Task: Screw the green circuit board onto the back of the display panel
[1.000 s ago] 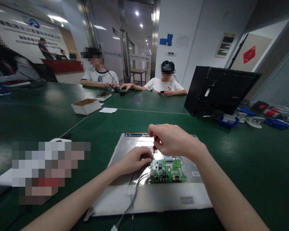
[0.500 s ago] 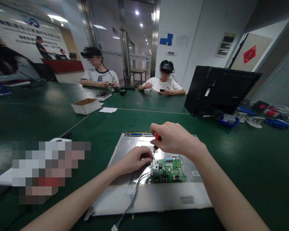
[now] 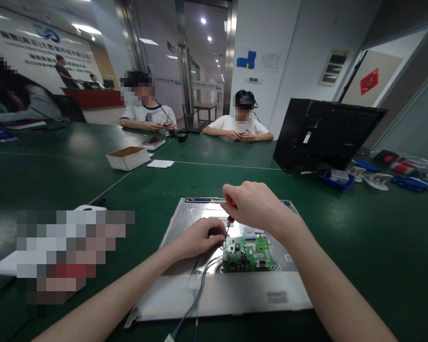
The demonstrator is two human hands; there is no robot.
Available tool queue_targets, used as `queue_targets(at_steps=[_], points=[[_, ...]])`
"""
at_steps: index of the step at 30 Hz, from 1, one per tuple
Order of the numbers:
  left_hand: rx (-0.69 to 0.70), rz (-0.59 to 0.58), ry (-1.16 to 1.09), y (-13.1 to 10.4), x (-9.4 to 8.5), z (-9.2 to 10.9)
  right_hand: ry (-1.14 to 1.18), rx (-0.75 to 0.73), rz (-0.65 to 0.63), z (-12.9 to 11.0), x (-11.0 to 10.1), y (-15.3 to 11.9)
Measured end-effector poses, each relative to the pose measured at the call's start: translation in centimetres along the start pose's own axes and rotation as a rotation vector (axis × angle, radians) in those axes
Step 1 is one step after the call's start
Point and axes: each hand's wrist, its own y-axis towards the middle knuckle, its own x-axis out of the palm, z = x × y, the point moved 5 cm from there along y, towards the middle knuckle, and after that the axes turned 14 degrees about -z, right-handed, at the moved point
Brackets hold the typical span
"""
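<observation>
My right hand (image 3: 255, 203) is wrapped round the orange-and-black handle of a screwdriver (image 3: 230, 219). The shaft slants down to the upper left corner of a green circuit board (image 3: 248, 254). Beside that tip, my left hand (image 3: 202, 236) has its thumb and fingertips brought together; whatever is between them is hidden. The board sits on the silvery back of a flat display panel (image 3: 242, 289), which lies on the table under both hands. Grey cables (image 3: 201, 284) run from the board's left side over the panel's near edge, ending in a white connector (image 3: 170, 337).
On the green table (image 3: 345, 228) a black monitor housing (image 3: 328, 133) stands at the right, near a blue tray (image 3: 338, 179). A cardboard box (image 3: 128, 159) and white paper (image 3: 160, 163) are farther left. Two people sit opposite. A blurred-out patch covers things at near left.
My right hand has turned slightly on the screwdriver, while the tip and my left hand stay about in place. Across the table, one person's raised hand has come down.
</observation>
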Motion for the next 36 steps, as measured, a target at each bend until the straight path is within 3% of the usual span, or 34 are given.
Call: queue_targets(at_steps=[23,31,36], points=[[0.028,0.013,-0.026,-0.09,-0.09,0.08,0.119,-0.157,-0.044,-0.15,0.05,-0.65],[0.025,0.008,-0.006,0.00,-0.02,0.02,0.077,-0.049,-0.011,-0.04,-0.22,-0.25],[0.028,0.013,-0.018,-0.04,-0.16,0.23,0.071,-0.054,-0.026,-0.22,-0.07,-0.05]])
